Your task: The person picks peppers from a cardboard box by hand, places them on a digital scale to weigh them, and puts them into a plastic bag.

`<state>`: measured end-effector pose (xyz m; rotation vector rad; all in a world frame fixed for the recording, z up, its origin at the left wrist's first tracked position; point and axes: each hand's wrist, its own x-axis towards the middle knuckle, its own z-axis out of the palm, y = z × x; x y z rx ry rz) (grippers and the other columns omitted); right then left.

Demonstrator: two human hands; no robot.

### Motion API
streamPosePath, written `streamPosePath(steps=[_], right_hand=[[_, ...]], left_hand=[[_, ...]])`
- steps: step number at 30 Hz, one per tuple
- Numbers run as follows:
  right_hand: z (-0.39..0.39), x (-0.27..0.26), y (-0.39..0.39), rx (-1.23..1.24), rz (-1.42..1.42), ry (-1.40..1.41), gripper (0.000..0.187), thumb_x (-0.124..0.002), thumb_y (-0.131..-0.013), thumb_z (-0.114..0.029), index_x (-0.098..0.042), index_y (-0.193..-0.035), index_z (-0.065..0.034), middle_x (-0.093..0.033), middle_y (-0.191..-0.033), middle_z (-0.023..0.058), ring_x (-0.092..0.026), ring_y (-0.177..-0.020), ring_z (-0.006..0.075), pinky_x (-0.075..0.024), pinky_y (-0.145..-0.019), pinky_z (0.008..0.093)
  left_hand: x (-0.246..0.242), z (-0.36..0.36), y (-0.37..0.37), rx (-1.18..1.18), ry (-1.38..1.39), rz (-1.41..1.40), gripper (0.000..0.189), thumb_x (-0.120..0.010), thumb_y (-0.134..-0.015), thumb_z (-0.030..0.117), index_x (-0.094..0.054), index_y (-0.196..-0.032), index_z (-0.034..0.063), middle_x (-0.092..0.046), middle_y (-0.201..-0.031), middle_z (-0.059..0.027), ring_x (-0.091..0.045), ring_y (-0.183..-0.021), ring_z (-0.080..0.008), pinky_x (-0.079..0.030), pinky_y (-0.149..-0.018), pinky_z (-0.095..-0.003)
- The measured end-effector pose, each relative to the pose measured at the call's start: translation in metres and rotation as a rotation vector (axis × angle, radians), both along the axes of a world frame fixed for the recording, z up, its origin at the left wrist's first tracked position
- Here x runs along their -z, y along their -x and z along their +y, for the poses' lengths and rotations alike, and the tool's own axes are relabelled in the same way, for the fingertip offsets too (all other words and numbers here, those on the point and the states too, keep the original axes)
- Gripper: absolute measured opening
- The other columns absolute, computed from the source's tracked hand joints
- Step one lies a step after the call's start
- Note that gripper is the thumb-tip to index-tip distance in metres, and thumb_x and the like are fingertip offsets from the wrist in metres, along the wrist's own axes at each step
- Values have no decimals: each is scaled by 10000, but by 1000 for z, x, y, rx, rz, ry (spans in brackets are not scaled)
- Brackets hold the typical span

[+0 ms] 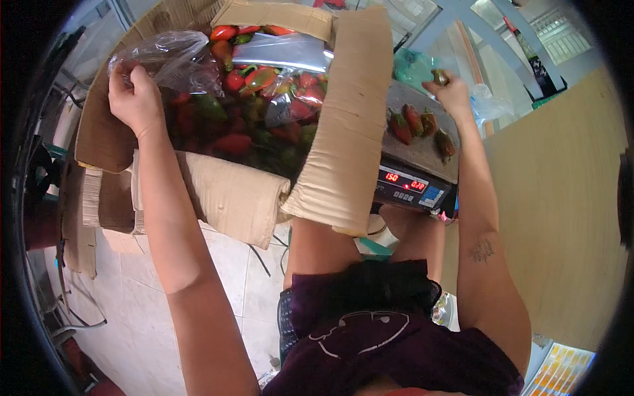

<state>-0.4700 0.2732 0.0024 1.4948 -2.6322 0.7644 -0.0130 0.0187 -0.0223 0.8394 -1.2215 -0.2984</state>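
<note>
My left hand (136,101) pinches the edge of a clear plastic bag (173,62) over the left side of an open cardboard box (346,99). Red and green peppers (233,143) fill the box. A stack of flat clear plastic bags (282,49) and a loose crumpled bag (290,101) lie on top of them. To the right of the box, my right hand (453,94) grips a small dark pepper (439,76) in its fingertips, above the far edge of a digital scale (416,153). Several red-green peppers (412,120) rest on the scale's platform, whose red display is lit.
A green plastic bag (413,69) lies behind the scale, and a pale clear bag (490,104) sits right of my right wrist. A wooden panel (554,208) stands on the right. Box flaps (228,193) overhang my knees. White floor tiles (223,277) show below.
</note>
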Motion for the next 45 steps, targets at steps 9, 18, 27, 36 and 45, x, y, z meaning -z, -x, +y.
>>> streamPosePath(steps=[9, 18, 27, 36, 45], right_hand=[[-106, -106, -200, -700, 43, -101, 744, -644, -794, -380, -278, -1347, -42, -409, -1297, 130, -415, -1176, 250, -380, -960, 349], [-146, -20, -286, -1386, 761, -1316, 297, -621, -693, -147, -627, -947, 8, -598, -995, 180, -579, -909, 318, -463, -763, 412], [-152, 28, -283, -1478, 788, -1578, 431, -677, -680, -255, -605, -996, 30, -626, -925, 179, -621, -811, 265, -498, -685, 367], [-99, -119, -176, -1083, -312, -418, 329, -676, -720, -83, -541, -1010, -5, -600, -900, 37, -558, -839, 85, -468, -702, 226], [41, -49, 4, -146, -240, -801, 331, -736, -617, -230, -619, -807, 13, -608, -705, 53, -560, -632, 107, -457, -557, 251]], left_hand=[[2, 1, -10, -110, 11, -41, 283, -517, -754, 80, -589, -991, -58, -646, -898, -128, -609, -809, -199, -464, -751, -287], [2, -1, -11, -94, 23, -69, 266, -532, -740, 89, -609, -975, -10, -650, -847, -98, -601, -752, -218, -473, -711, -307], [12, -6, -18, -114, 26, -122, 281, -536, -738, 99, -618, -990, 7, -653, -855, -98, -612, -771, -209, -479, -716, -309], [2, 2, -8, -52, -13, -31, 276, -530, -735, 110, -622, -965, -12, -656, -837, -106, -617, -755, -186, -478, -721, -292], [-3, 4, -3, 2, -51, -62, 247, -545, -800, 73, -582, -1006, -57, -631, -878, -70, -568, -742, -101, -461, -681, -228]])
